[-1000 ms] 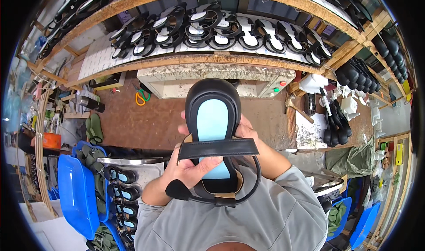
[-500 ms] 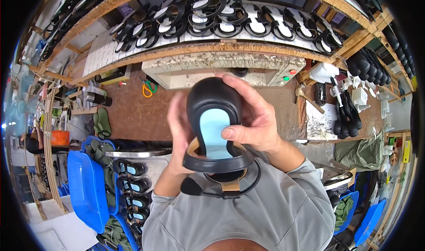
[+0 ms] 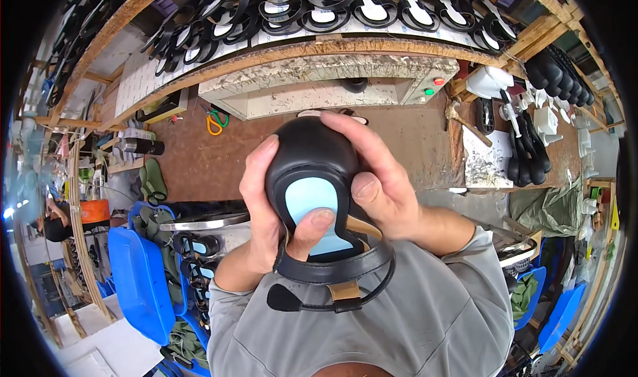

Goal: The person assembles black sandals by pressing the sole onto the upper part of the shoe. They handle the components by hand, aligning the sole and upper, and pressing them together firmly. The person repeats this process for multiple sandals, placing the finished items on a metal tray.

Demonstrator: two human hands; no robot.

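A black closed-toe sandal [image 3: 312,144] is in front of my chest, its rounded toe pointing away from me. It has a light blue insole [image 3: 310,194], and a black ankle strap [image 3: 335,271] with a tan lining loops at the near end. My left hand [image 3: 260,201] wraps the left side, with its thumb pressed on the insole. On the other side, my right hand [image 3: 387,194] grips the sandal, fingers over the toe and thumb along the right edge.
Beyond is a brown workbench [image 3: 193,168] with orange-and-green scissors [image 3: 215,121], a hammer [image 3: 469,123] and a whitish box-shaped machine [image 3: 329,78]. Above, a wooden-edged shelf holds several black strap sandals [image 3: 375,11]. A blue bin [image 3: 141,284] stands at left, beside several blue-insoled shoes [image 3: 199,245].
My left thumb has come over onto the blue insole. The right thumb has lifted from the insole to the sandal's right edge. The view has shifted slightly.
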